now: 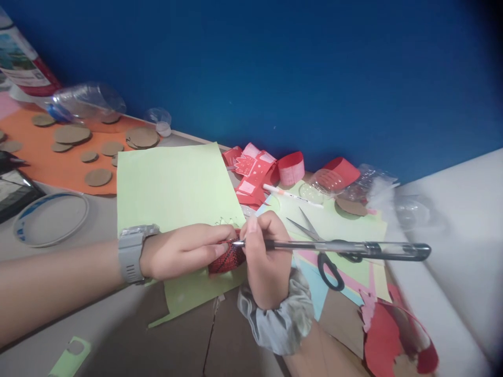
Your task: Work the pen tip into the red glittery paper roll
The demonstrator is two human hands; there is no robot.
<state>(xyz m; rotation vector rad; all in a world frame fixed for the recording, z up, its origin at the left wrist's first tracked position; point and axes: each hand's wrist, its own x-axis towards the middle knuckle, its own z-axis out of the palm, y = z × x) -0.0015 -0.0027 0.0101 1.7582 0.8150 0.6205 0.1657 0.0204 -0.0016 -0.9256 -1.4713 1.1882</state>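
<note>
My right hand [265,256] is closed round a clear-barrelled black pen [326,247], its tip pointing left. The tip meets or nearly meets a small red piece [226,259] covered with a dark crosshatched pattern. My left hand [186,248] lies flat from the left, fingers stretched out and resting against the red piece, which they partly cover. Beneath both is a large light green sheet of paper [173,183], with small ink marks near the fingers. Right of my right hand lie open scissors [314,230] with black handles.
Cardboard discs [73,134] lie on orange paper [43,167] at left, by a clear plastic bottle [90,99] and a tape ring [51,219]. Red paper strips [255,173] and a white marker [293,196] sit behind. A blue wall [275,68] bounds the back.
</note>
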